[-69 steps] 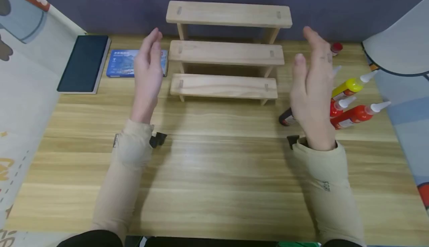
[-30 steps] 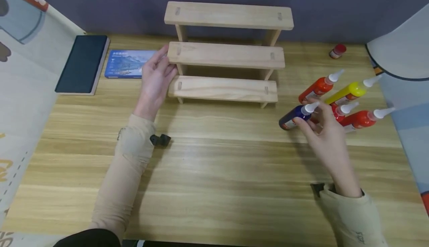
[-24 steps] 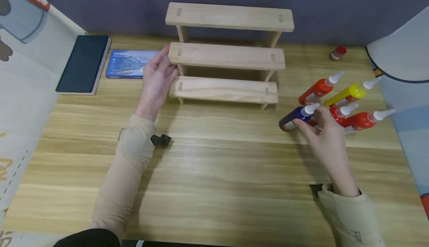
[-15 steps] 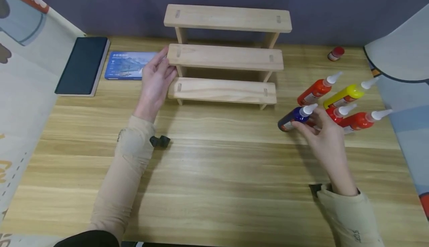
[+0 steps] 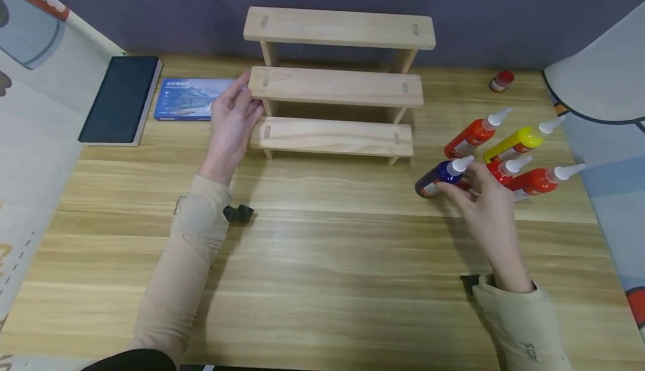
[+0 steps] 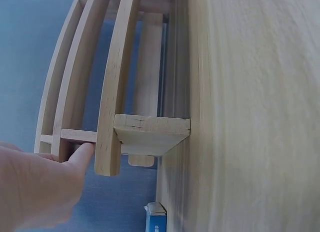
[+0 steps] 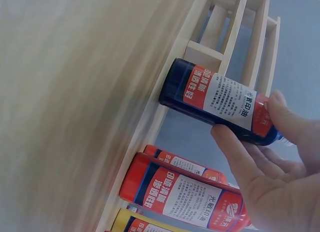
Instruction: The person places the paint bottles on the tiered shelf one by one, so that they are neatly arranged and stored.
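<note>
Near three red bottles [image 5: 468, 139] and one yellow bottle [image 5: 516, 144], right of one three-tier rack [image 5: 335, 87] pinched by the left grip [image 5: 229, 120], the right grip [image 5: 485, 206] pinches one glossy, white-nozzled, dark-blue bottle [image 5: 433, 179] labelled red and white.

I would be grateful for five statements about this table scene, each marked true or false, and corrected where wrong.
1. The blue box lies between the dark book and the wooden rack. True.
2. The right hand holds the dark blue bottle. True.
3. The left hand grips the dark book. False: it grips the wooden rack.
4. The wooden rack has four tiers. False: it has three.
5. The red-capped jar is farther back than the yellow bottle. True.
</note>
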The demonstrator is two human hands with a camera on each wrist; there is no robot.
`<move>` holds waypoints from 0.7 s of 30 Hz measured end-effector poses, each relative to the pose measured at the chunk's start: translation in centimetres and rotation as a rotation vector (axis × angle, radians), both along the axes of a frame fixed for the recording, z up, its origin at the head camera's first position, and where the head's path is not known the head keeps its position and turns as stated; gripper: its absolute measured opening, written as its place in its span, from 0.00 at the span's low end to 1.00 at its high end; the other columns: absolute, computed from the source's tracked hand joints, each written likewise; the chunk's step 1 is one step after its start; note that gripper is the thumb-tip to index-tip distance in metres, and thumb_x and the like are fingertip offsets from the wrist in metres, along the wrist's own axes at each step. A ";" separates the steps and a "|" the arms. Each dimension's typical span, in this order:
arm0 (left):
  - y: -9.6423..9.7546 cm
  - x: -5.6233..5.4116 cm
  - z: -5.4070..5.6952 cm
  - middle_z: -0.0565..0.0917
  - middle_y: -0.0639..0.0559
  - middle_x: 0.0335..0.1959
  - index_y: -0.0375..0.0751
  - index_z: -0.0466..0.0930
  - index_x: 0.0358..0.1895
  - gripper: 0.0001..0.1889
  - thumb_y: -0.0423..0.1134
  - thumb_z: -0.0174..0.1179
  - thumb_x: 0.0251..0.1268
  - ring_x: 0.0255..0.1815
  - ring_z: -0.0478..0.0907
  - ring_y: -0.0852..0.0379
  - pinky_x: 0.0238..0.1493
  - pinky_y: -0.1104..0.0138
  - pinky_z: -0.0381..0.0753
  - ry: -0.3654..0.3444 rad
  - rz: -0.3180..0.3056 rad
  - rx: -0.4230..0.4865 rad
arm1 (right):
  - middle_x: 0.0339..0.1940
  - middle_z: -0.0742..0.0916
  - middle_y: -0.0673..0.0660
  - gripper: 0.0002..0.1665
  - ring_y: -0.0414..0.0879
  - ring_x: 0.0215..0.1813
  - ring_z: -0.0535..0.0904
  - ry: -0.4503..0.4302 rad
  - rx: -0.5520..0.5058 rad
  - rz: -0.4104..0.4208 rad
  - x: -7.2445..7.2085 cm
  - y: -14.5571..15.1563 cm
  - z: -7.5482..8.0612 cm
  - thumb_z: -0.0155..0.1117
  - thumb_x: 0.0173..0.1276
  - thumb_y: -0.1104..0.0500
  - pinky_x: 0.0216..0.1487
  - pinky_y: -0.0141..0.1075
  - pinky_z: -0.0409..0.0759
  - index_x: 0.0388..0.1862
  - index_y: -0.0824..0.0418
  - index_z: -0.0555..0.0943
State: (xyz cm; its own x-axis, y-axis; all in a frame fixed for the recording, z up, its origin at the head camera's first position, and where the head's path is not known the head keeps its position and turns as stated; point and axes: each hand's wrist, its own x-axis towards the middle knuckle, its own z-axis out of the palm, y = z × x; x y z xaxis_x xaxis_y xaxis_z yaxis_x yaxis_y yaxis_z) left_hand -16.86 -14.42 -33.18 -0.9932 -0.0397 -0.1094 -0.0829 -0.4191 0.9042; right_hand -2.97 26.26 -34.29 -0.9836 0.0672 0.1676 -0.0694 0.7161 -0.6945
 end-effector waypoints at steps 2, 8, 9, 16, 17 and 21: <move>0.0 0.0 0.0 0.61 0.36 0.84 0.36 0.55 0.86 0.27 0.31 0.40 0.90 0.83 0.61 0.43 0.79 0.63 0.70 0.002 -0.001 -0.001 | 0.60 0.87 0.72 0.29 0.69 0.56 0.86 -0.002 0.002 -0.001 0.0 0.0 0.0 0.78 0.69 0.67 0.46 0.07 0.72 0.65 0.73 0.78; -0.1 0.0 0.0 0.61 0.36 0.84 0.36 0.54 0.86 0.27 0.30 0.40 0.90 0.83 0.61 0.43 0.78 0.64 0.71 -0.002 -0.006 -0.007 | 0.60 0.87 0.72 0.29 0.69 0.57 0.86 -0.011 0.011 -0.009 -0.1 -0.1 0.0 0.78 0.69 0.66 0.46 0.07 0.71 0.65 0.72 0.78; 0.0 0.0 0.0 0.61 0.37 0.84 0.36 0.55 0.86 0.27 0.30 0.40 0.90 0.83 0.62 0.43 0.78 0.64 0.71 -0.005 -0.003 -0.002 | 0.60 0.87 0.72 0.29 0.70 0.57 0.86 -0.010 0.013 -0.008 0.0 -0.1 0.0 0.78 0.69 0.66 0.46 0.07 0.71 0.65 0.72 0.78; 0.1 0.0 -0.1 0.62 0.37 0.84 0.36 0.56 0.85 0.27 0.31 0.40 0.90 0.83 0.62 0.44 0.78 0.64 0.71 0.006 0.003 -0.002 | 0.60 0.87 0.73 0.27 0.72 0.57 0.86 0.021 0.013 0.017 0.0 -0.2 0.1 0.78 0.68 0.69 0.47 0.07 0.71 0.63 0.74 0.78; 0.1 0.1 -0.2 0.62 0.38 0.84 0.36 0.56 0.85 0.27 0.31 0.40 0.90 0.83 0.62 0.44 0.78 0.64 0.71 0.008 0.003 -0.009 | 0.60 0.87 0.73 0.27 0.72 0.57 0.86 0.028 0.010 0.020 0.0 -0.2 0.1 0.78 0.68 0.69 0.47 0.07 0.71 0.62 0.74 0.78; 0.0 0.2 -0.3 0.62 0.37 0.84 0.36 0.55 0.86 0.27 0.32 0.40 0.90 0.83 0.62 0.44 0.78 0.64 0.71 0.018 0.001 -0.025 | 0.60 0.87 0.72 0.27 0.69 0.56 0.86 0.042 -0.002 0.027 -0.1 -0.2 0.6 0.77 0.70 0.69 0.47 0.08 0.73 0.63 0.74 0.78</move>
State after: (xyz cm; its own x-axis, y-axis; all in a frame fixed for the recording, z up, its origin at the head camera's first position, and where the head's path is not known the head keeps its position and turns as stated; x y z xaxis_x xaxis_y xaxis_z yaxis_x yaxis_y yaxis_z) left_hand -16.66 -14.42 -33.45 -0.9950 -0.0433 -0.0901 -0.0657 -0.3964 0.9157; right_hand -3.05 26.02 -33.71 -0.9771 0.0412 0.2088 -0.1179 0.7121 -0.6921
